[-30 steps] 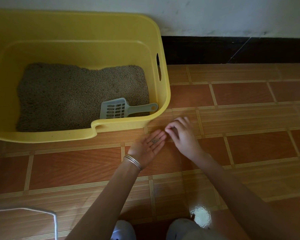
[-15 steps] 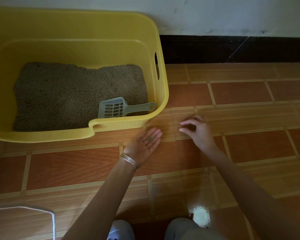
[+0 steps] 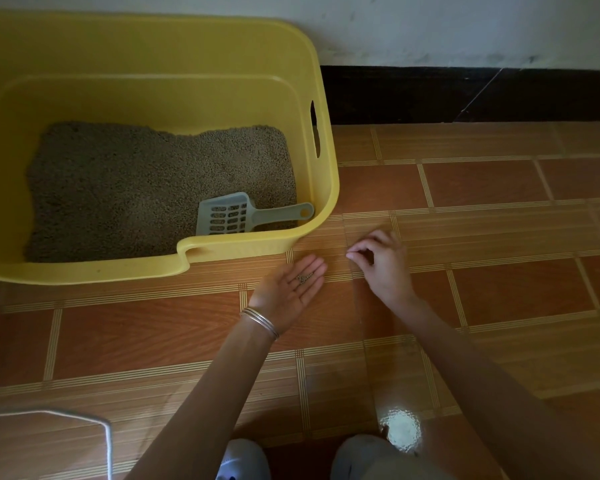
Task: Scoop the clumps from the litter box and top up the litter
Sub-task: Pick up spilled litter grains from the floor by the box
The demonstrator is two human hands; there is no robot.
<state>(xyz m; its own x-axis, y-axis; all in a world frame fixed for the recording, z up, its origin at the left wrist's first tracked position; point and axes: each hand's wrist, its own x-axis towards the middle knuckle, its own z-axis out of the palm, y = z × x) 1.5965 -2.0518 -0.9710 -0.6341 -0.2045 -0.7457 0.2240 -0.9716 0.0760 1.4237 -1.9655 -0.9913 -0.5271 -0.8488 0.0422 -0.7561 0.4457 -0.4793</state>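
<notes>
A yellow litter box point(image 3: 326, 188) stands on the tiled floor at the upper left, with grey-brown litter point(image 3: 136, 181) inside. A grey slotted scoop point(image 3: 243, 216) lies on the litter at the near right corner, its handle against the right wall. My left hand point(image 3: 291, 289) rests palm up just in front of the box, and a few litter grains point(image 3: 305, 278) lie on the palm. My right hand point(image 3: 381, 261) is to its right, low over the floor, thumb and fingertips pinched together; whether a grain is between them is too small to tell.
A white wall with a dark skirting board point(image 3: 465, 95) runs along the far side. A thin white wire edge point(image 3: 94, 424) shows at the lower left. My shoes point(image 3: 243, 459) are at the bottom. Brown floor tiles point(image 3: 499, 289) spread to the right.
My right hand left the left palm, reached out right over the floor, and now its fingertips have come back leftwards, pinched. The left hand has stayed palm up with the grains.
</notes>
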